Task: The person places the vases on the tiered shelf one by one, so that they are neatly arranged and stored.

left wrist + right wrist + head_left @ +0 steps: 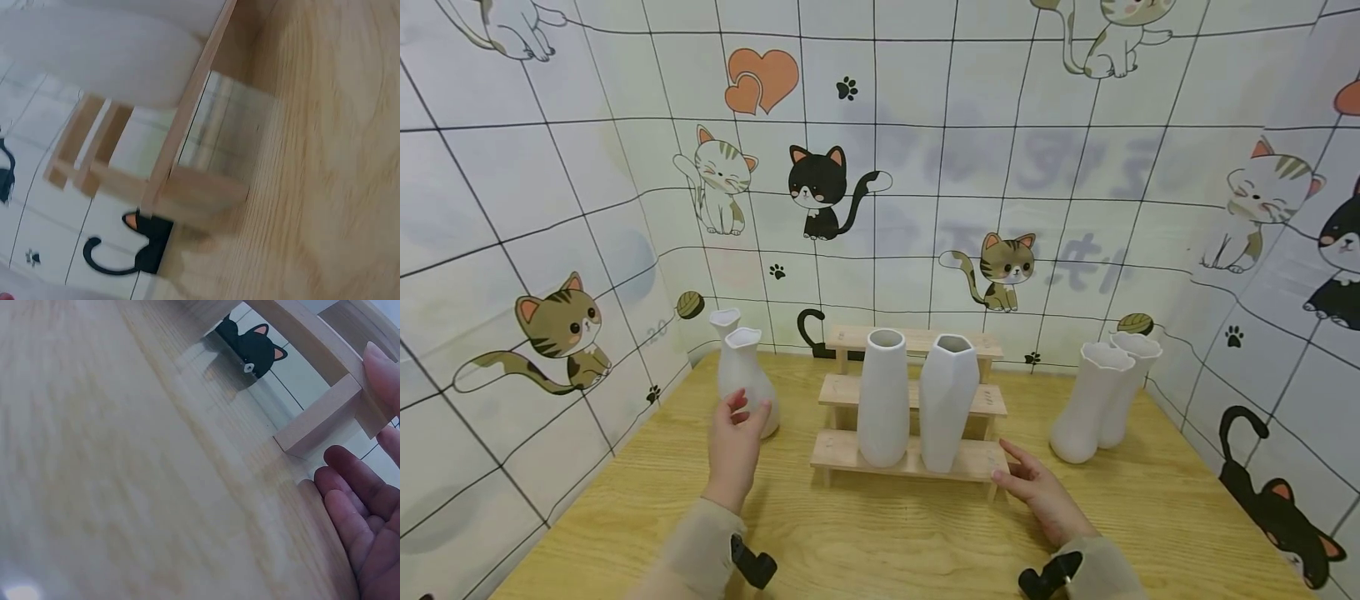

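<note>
My left hand (pixel 735 446) is at the front of a white wavy-rimmed vase (pixel 745 371), its thumb and loosely bent fingers overlapping the lower body. Behind that vase shows the rim of another white vase (pixel 725 317). My right hand (pixel 1037 492) pinches the right end of the lowest step of a wooden three-step stand (pixel 838 447). In the right wrist view, the thumb (pixel 381 372) lies on the board's edge and the other fingers curl below. On that step stand a smooth rounded white vase (pixel 883 400) and a faceted white vase (pixel 949 404), both upright.
To the right, two white vases with wavy rims, a nearer one (pixel 1086 408) and one behind it (pixel 1127 392), stand close together on the wooden table (pixel 880 542). A cat-printed cloth (pixel 910 167) with grid lines encloses the back and sides.
</note>
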